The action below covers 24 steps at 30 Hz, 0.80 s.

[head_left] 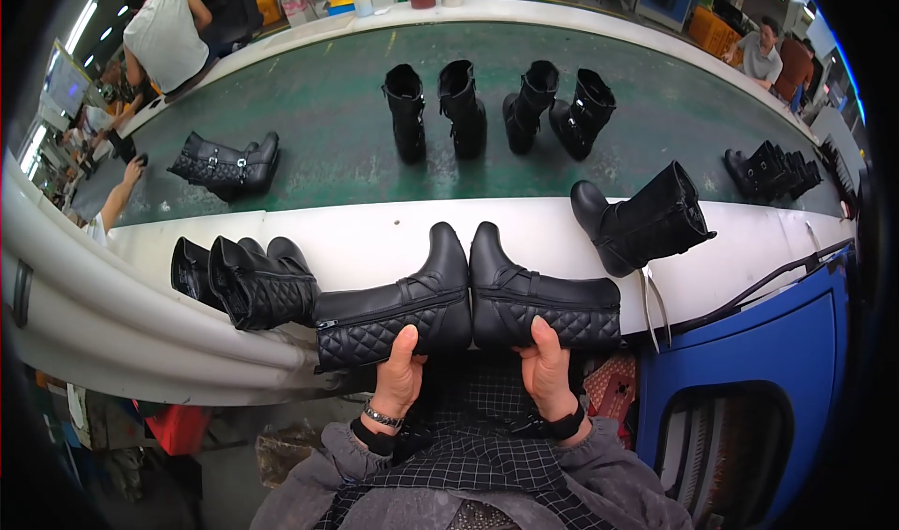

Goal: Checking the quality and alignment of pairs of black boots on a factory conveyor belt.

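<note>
My left hand (399, 377) grips a black boot (389, 311) by its quilted shaft, thumb on top and the fingers hidden beneath. A matching boot (552, 303) is held the same way in my right hand (546, 371). Both lie on their sides, zippers showing, soles facing each other at the middle and toes pointing away from me. Their shafts spread to opposite sides over the near edge of the white ledge (375, 240). Just left of them stands a pair of quilted black boots (262, 287). Farther right, another black boot (646, 219) tilts on the ledge.
Several black boots (468, 109) stand on the green conveyor belt (328, 90), with others at its left and right. A blue machine (749, 343) is at my right, beside metal tongs or a strap (655, 305). Co-workers sit across the belt; one arm (120, 193) reaches in at left.
</note>
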### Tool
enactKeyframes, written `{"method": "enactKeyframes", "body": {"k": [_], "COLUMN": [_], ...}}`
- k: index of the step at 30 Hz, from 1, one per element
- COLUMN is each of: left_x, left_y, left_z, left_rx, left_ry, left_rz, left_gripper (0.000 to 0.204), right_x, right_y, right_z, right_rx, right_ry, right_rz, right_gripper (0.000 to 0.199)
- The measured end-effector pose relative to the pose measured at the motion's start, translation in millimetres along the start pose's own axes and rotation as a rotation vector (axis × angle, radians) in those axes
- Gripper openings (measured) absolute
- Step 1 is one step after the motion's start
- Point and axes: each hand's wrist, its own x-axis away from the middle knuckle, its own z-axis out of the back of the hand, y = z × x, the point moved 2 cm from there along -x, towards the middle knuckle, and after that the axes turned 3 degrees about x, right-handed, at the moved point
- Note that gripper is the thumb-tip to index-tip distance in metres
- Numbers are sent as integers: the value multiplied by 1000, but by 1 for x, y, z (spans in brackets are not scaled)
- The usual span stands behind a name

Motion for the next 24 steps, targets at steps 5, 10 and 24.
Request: {"method": "enactKeyframes", "body": {"k": [5, 10, 24], "left_x": [-1, -1, 0], "left_y": [-4, -5, -4], "left_z": [6, 8, 5], "left_rx": [9, 5, -45], "left_ry": [9, 14, 24], "left_rz": [6, 15, -25], "left_gripper": [33, 33, 37], "right_x": [-1, -1, 15], "right_y": [2, -1, -49], "right_z": [2, -1, 18], "right_rx": [2, -42, -42], "right_ry": [-20, -19, 3], "right_rz": [-1, -33, 150], "right_gripper": [28, 28, 43]}}
